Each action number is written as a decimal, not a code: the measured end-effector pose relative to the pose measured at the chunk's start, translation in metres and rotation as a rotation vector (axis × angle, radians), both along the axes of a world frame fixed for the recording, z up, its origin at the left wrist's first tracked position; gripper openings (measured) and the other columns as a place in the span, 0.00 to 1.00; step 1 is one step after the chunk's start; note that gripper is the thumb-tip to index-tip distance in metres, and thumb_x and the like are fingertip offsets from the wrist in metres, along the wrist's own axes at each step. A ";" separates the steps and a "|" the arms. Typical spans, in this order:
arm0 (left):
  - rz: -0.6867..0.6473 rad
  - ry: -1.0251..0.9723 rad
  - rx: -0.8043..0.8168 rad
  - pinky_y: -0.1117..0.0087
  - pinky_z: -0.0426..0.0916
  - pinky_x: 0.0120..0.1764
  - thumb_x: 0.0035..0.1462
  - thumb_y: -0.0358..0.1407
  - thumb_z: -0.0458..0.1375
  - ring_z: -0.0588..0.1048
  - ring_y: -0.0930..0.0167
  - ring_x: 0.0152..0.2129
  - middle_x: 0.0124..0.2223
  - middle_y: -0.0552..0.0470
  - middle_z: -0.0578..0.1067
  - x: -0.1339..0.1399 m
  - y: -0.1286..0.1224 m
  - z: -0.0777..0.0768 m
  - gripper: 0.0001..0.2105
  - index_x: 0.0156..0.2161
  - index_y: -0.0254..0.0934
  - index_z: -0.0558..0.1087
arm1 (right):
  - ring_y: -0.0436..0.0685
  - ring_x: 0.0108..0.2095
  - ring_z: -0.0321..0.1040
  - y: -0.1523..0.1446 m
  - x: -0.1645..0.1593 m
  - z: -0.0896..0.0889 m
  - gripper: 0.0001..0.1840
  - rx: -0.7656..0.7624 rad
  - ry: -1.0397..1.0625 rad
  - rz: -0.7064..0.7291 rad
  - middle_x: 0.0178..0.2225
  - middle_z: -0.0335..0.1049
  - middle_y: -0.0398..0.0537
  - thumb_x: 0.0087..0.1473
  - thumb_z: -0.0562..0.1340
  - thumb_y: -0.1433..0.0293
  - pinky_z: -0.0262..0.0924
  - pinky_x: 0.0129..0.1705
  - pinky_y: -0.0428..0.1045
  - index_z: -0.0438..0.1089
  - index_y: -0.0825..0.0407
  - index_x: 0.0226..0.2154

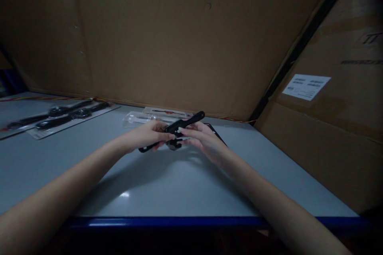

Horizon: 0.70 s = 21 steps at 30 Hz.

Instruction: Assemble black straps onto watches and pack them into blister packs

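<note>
My left hand (151, 133) is closed around a black wrench (173, 145), whose open jaw shows below the fingers. The holed end of its handle (145, 149) sticks out at the lower left. Just above it, a second black handle (193, 118) slants up to the right, with a hole at its tip. My right hand (202, 135) has its fingers bent against this handle and the wrench heads. Both hands meet over the table, so the fingers partly hide where the two tools touch. Whether they are joined I cannot tell.
Clear packs with black tools on cards (72, 117) lie at the left. Behind my hands are an opened clear blister (131, 118) and a printed card (167, 112). A dark-edged flat thing (217, 133) lies beyond my right hand. Cardboard (179, 40) walls the back; a blue edge (167, 222) borders the front.
</note>
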<state>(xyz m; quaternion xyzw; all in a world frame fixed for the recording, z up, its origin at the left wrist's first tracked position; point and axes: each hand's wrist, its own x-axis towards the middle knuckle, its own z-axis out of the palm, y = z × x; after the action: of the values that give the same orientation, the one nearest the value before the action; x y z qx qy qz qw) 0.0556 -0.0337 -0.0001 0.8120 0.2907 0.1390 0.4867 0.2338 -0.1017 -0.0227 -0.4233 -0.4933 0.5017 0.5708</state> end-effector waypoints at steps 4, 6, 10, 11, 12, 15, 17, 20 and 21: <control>0.116 0.006 0.151 0.74 0.51 0.16 0.50 0.39 0.56 0.57 0.78 0.11 0.18 0.60 0.61 0.001 0.005 -0.004 0.13 0.40 0.33 0.70 | 0.47 0.17 0.63 0.005 0.005 -0.005 0.16 -0.149 -0.304 -0.080 0.19 0.65 0.43 0.45 0.64 0.56 0.56 0.12 0.42 0.69 0.53 0.26; 0.155 0.046 0.218 0.73 0.53 0.17 0.51 0.38 0.55 0.60 0.77 0.12 0.19 0.59 0.62 0.003 0.005 -0.007 0.12 0.39 0.32 0.70 | 0.46 0.12 0.59 0.007 0.005 -0.009 0.20 -0.118 -0.431 -0.107 0.15 0.62 0.40 0.47 0.61 0.52 0.50 0.09 0.42 0.68 0.53 0.24; 0.149 0.043 0.469 0.72 0.56 0.22 0.52 0.37 0.55 0.66 0.73 0.18 0.22 0.54 0.68 0.006 0.000 -0.014 0.08 0.33 0.34 0.70 | 0.44 0.09 0.56 0.006 0.002 -0.017 0.21 0.023 -0.593 -0.145 0.12 0.61 0.38 0.47 0.61 0.51 0.47 0.08 0.40 0.65 0.53 0.21; 0.136 0.027 0.555 0.72 0.57 0.24 0.52 0.37 0.54 0.67 0.72 0.21 0.24 0.52 0.70 0.007 -0.002 -0.015 0.07 0.32 0.34 0.70 | 0.44 0.08 0.56 0.006 0.001 -0.018 0.21 0.020 -0.598 -0.136 0.12 0.61 0.38 0.47 0.61 0.52 0.47 0.08 0.40 0.64 0.53 0.21; 0.125 0.019 0.635 0.72 0.57 0.25 0.53 0.36 0.54 0.68 0.71 0.23 0.26 0.50 0.71 0.008 -0.004 -0.016 0.07 0.31 0.34 0.70 | 0.45 0.08 0.56 0.005 0.000 -0.018 0.21 0.000 -0.587 -0.120 0.11 0.61 0.37 0.47 0.61 0.52 0.46 0.08 0.40 0.63 0.53 0.20; 0.123 0.049 0.788 0.71 0.57 0.27 0.55 0.34 0.51 0.69 0.70 0.25 0.29 0.47 0.72 0.009 -0.011 -0.016 0.06 0.32 0.35 0.69 | 0.45 0.08 0.56 0.004 -0.002 -0.016 0.20 -0.083 -0.474 -0.044 0.11 0.62 0.37 0.47 0.62 0.54 0.46 0.07 0.40 0.61 0.52 0.20; 0.133 0.080 0.823 0.71 0.56 0.26 0.55 0.32 0.50 0.69 0.69 0.24 0.28 0.47 0.72 0.009 -0.013 -0.016 0.05 0.33 0.35 0.68 | 0.44 0.08 0.56 0.004 -0.003 -0.013 0.19 -0.109 -0.380 -0.019 0.11 0.63 0.37 0.44 0.63 0.56 0.46 0.08 0.39 0.61 0.52 0.20; 0.133 0.082 0.845 0.72 0.56 0.26 0.56 0.33 0.50 0.70 0.70 0.24 0.29 0.47 0.72 0.009 -0.015 -0.016 0.05 0.34 0.35 0.68 | 0.43 0.08 0.55 0.004 -0.004 -0.010 0.17 -0.112 -0.283 -0.054 0.11 0.64 0.38 0.40 0.66 0.60 0.45 0.08 0.38 0.61 0.53 0.18; 0.135 0.078 0.847 0.72 0.56 0.26 0.56 0.32 0.50 0.70 0.70 0.24 0.29 0.47 0.72 0.009 -0.016 -0.017 0.05 0.34 0.35 0.68 | 0.43 0.08 0.55 0.003 -0.004 -0.009 0.16 -0.109 -0.261 -0.068 0.12 0.64 0.38 0.39 0.66 0.61 0.45 0.08 0.38 0.62 0.54 0.18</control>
<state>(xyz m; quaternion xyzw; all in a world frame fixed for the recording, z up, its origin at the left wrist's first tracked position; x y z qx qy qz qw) 0.0645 -0.0495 -0.0167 0.9239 0.2786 0.2470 0.0886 0.2298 -0.0983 -0.0318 -0.5318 -0.5206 0.4490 0.4945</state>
